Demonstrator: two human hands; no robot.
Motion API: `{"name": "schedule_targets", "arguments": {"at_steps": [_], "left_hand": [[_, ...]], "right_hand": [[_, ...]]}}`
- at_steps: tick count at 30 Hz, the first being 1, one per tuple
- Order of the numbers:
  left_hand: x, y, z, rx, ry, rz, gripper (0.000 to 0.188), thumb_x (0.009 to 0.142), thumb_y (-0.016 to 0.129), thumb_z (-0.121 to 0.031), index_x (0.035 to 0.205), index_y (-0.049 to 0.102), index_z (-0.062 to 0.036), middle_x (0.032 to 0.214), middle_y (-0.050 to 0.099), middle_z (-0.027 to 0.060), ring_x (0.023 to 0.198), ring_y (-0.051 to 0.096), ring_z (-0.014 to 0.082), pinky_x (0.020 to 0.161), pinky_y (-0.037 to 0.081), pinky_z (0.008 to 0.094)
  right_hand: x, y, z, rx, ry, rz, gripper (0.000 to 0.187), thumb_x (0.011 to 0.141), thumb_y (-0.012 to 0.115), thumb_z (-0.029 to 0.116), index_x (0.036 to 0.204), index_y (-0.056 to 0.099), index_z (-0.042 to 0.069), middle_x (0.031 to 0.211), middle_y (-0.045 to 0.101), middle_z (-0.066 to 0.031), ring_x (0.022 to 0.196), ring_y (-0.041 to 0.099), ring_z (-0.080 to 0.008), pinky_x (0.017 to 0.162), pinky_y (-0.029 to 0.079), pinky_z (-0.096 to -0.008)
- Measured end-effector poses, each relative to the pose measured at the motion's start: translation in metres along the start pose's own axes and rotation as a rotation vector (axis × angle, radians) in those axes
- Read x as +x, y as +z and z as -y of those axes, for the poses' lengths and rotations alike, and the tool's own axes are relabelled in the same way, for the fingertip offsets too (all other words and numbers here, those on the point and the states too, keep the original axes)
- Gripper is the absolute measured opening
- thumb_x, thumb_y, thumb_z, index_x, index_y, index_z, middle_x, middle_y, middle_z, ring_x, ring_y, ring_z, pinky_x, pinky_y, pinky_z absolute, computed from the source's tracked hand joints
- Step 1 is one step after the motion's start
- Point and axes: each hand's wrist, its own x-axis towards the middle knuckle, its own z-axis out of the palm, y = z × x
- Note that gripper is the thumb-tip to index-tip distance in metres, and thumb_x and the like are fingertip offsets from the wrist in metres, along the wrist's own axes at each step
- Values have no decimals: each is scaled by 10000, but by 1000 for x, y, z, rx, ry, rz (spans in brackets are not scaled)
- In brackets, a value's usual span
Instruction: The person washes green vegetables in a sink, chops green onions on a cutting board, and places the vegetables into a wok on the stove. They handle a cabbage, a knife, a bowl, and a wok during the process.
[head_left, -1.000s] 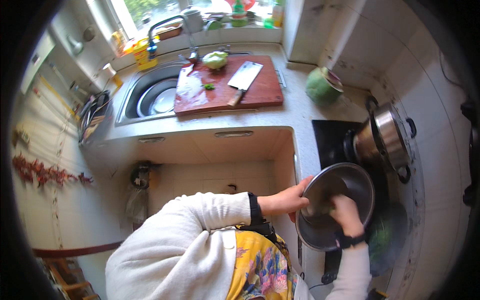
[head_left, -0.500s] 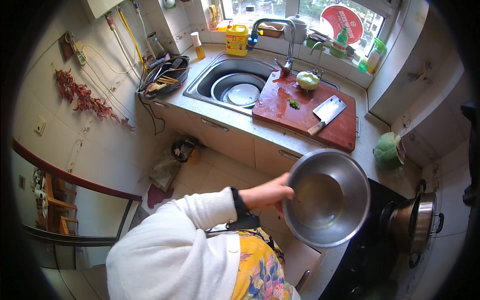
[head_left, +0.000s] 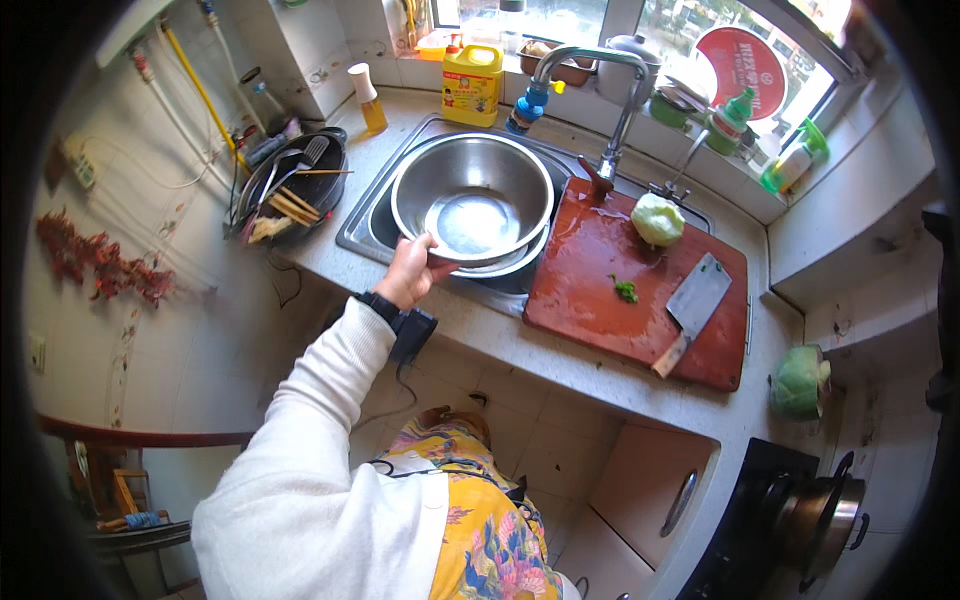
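My left hand grips the near rim of a wide stainless steel bowl, thumb on the edge. The bowl is over the sink, and its inside shows bare shiny metal. Beneath it the rim of another metal basin peeks out, mostly hidden. To the right lies a wet reddish-brown cutting board carrying a peeled cabbage, a scrap of chopped greens and a cleaver with a wooden handle. My right hand is out of view.
A chrome faucet arches behind the sink. Left of it stand a yellow jug, an oil bottle and a black pan of utensils. At right are a green cabbage and a pot on the stove.
My left hand has carried the bowl from beside the stove, leftward and away from me, to over the sink. The liquid seen in it earlier no longer shows.
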Motion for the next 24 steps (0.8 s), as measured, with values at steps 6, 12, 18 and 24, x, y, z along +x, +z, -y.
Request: {"name": "schedule_targets", "arguments": {"at_steps": [6,12,18,24], "left_hand": [[156,-22,22,74,-222,-104,350,876,431,-55,1202,367,55,1096,562,248,960,625,363,758,584,456],[211,-33,58,14,-381,-177,401,931,364,-50,1308,262,42,1158,527,296,1030,610,380,750,590,441],[173,-17,37,72,-427,-102,584,952,534,-301,1374,271,5,1331,412,260,1157,524,400,832,547,502],[99,-76,-61,604,371,-98,393,895,633,-207,1237,542,-34,901,613,21,729,604,84,633,503,243]], "right_hand": [[-20,19,193,195,-194,203,177,841,711,171,785,720,3,739,684,-137,645,629,-247,632,517,-351],[-14,75,303,471,-71,679,325,938,585,259,1064,650,-33,927,692,-118,820,637,-176,759,506,-292],[-23,101,482,1071,-192,821,408,961,522,102,1348,461,-13,1260,575,-136,1119,551,-204,968,426,-330],[-39,112,612,896,-624,980,496,998,425,299,1423,369,49,1509,276,-178,1372,306,-334,1092,276,-397]]}}
